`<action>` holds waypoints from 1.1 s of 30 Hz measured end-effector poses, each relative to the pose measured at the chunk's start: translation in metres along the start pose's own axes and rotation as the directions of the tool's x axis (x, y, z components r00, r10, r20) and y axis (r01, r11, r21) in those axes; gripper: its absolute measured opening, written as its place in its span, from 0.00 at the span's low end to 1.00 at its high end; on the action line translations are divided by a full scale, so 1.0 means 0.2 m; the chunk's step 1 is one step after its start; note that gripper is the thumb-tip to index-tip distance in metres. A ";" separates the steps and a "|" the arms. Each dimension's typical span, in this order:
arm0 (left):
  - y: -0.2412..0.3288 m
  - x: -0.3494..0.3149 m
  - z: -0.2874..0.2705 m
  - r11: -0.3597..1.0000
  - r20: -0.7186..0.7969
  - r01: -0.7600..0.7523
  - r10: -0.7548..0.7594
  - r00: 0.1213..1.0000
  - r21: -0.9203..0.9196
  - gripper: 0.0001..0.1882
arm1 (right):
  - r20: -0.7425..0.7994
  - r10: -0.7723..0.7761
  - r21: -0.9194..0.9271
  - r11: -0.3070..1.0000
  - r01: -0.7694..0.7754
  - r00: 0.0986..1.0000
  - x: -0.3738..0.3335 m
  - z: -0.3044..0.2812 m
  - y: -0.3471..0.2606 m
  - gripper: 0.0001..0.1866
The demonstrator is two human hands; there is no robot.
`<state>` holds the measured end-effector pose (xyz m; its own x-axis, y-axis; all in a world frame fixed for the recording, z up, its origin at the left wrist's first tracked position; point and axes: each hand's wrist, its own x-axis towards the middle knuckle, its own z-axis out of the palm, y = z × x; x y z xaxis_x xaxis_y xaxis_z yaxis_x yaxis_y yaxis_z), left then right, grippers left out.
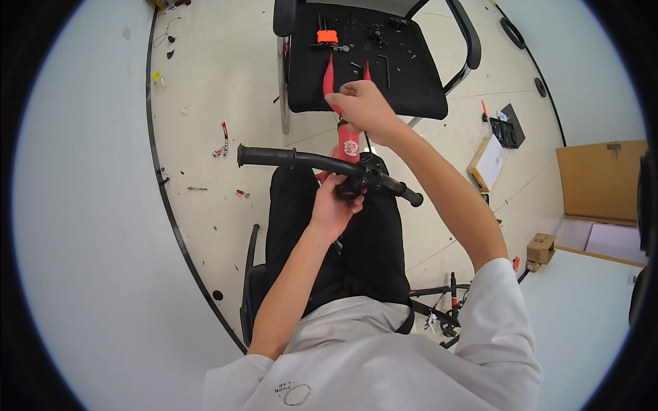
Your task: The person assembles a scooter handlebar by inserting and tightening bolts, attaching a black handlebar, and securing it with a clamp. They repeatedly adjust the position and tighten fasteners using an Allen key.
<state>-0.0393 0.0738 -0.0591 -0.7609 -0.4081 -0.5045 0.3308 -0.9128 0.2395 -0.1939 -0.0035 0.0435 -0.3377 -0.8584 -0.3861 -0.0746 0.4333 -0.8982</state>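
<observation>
- I think the step in hand is joining, or parting, the red fork (328, 77) and the red head tube (348, 142). I cannot tell which.
- The fork sits in front of me, over the person's knees, with its two legs pointing at the black chair seat (421, 92).
- I judge the next move calls for a firm left hold, with the fork kept in line with the tube.
- My left hand (334, 205) is curled under the black handlebar (317, 162), close to the stem (371, 177). Its fingers bend round, but some are hidden.
- My right hand (367, 113) is nearly closed, with thumb and fingers round the fork, where the legs meet.
- The left arm comes up from the lower left, almost straight.
- The right arm reaches further forward, and its hand slants in toward the middle from the right.
- A hex key (388, 71) lies near, on the seat.
</observation>
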 end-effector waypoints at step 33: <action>-0.09 -0.07 -0.10 0.999 0.094 -0.011 0.016 0.995 -0.048 0.16 | 0.057 0.037 0.610 0.790 -0.064 0.998 -0.30 -0.13 0.20 0.25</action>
<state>-0.0230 0.0959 -0.0733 -0.8046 -0.4193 -0.4206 0.3659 -0.9078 0.2051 -0.2020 0.0721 0.0363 -0.2864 -0.8562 -0.4300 0.5346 0.2296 -0.8133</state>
